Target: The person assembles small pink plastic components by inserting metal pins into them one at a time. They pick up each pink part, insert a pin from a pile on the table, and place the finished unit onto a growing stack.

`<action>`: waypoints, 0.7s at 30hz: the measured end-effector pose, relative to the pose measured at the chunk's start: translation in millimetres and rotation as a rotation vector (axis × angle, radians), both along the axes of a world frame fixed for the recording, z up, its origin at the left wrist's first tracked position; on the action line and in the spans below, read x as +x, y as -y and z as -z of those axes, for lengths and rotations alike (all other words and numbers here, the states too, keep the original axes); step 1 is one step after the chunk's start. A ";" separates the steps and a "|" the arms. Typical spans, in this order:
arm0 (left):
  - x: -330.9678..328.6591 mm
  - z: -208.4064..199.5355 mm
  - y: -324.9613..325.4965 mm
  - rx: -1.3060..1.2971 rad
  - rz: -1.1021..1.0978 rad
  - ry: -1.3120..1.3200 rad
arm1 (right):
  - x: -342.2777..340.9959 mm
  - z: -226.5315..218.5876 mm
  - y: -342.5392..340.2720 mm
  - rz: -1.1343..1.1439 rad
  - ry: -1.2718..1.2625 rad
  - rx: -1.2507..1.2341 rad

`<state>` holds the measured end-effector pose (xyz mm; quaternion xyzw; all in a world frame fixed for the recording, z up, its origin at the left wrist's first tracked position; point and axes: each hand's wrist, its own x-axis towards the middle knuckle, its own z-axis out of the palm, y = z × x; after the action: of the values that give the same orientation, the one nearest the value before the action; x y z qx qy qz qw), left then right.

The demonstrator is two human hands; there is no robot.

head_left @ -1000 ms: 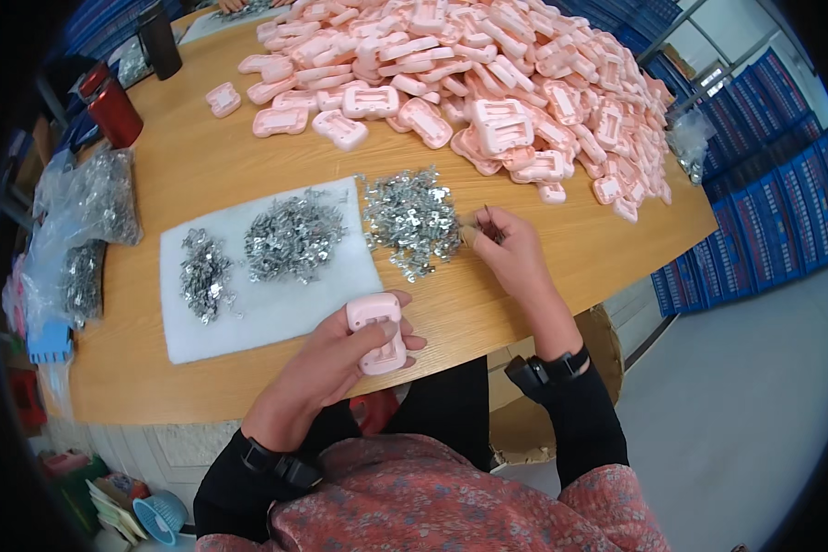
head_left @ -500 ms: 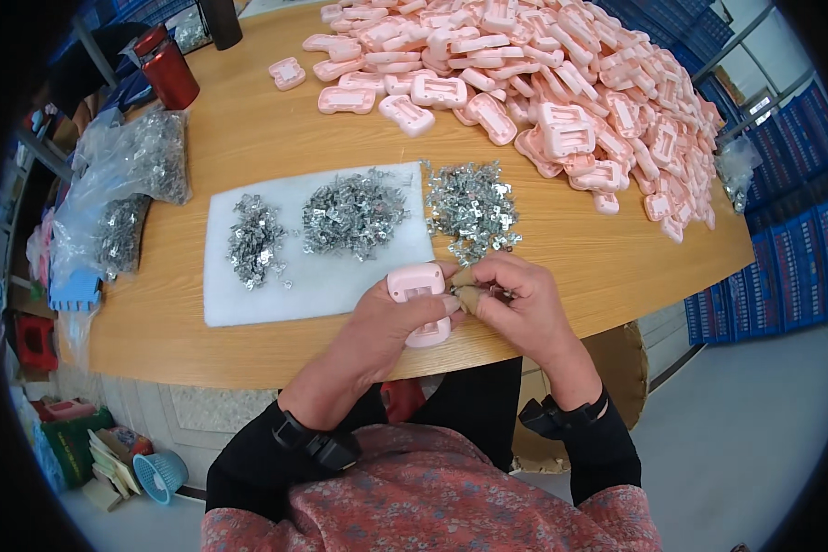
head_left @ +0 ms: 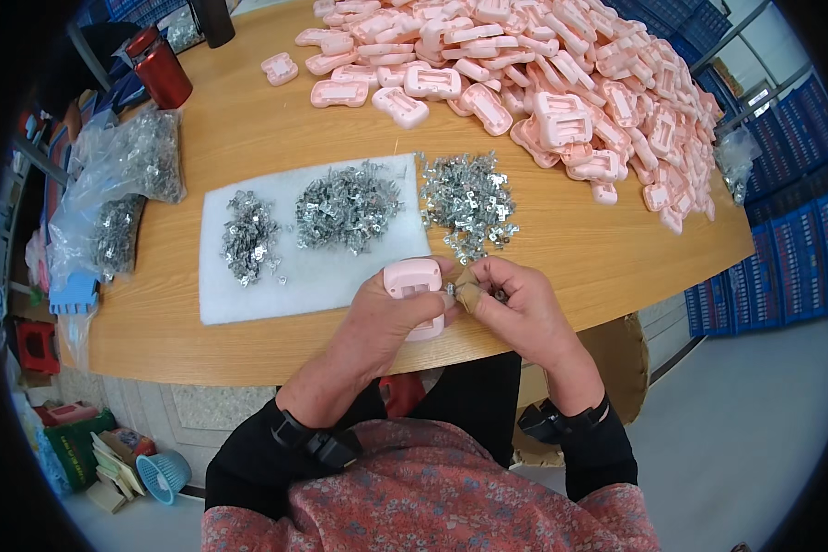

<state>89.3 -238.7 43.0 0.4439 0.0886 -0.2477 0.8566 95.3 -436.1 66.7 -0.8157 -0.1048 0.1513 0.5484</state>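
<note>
A pink plastic shell (head_left: 412,274) with recessed slots is gripped in my left hand (head_left: 377,317), the thumb lying across its middle. Close against its right edge, my right hand (head_left: 515,308) pinches a small metal clip (head_left: 451,289) between thumb and forefinger, whose tips have tan coverings. More small metal bits show in the curled fingers of that hand. Just beyond my hands lies a pile of metal clips (head_left: 469,202) on the bare wood. Two more piles, a middle one (head_left: 348,207) and a narrower left one (head_left: 248,237), rest on a white foam sheet (head_left: 322,285).
A large heap of pink shells (head_left: 561,83) covers the far right of the wooden table (head_left: 156,331). Clear bags of metal parts (head_left: 152,156) lie along the left edge, near a red flask (head_left: 161,69). Blue racks (head_left: 773,267) stand at the right. A blue basket (head_left: 163,476) sits on the floor.
My right fingers have shifted slightly, and the small clip now shows at the shell's edge. My left hand still holds the shell. The whole view has moved a little.
</note>
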 end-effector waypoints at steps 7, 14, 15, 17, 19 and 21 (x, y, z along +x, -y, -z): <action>1.0 4.2 -14.2 -0.333 0.150 -0.133 | -4.3 6.6 -2.2 0.105 0.088 0.217; -3.1 4.9 -20.9 -0.247 0.202 -0.152 | -1.5 1.6 -21.2 0.025 0.418 0.041; -3.9 3.6 -21.6 -0.240 0.207 -0.152 | -0.8 1.2 -22.6 0.012 0.416 0.031; -6.3 3.1 -24.2 -0.250 0.202 -0.154 | -1.5 2.2 -26.0 -0.015 0.410 0.016; -6.0 3.1 -27.1 -0.285 0.181 -0.152 | -3.9 8.3 -24.9 0.059 0.292 0.061; -7.9 6.5 -31.1 -0.237 0.129 -0.062 | -9.4 10.8 -22.2 0.135 0.144 0.210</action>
<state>81.4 -207.6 36.5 0.3365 0.0565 -0.3245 0.8822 85.9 -413.9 55.8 -0.7677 -0.1040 0.0434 0.6308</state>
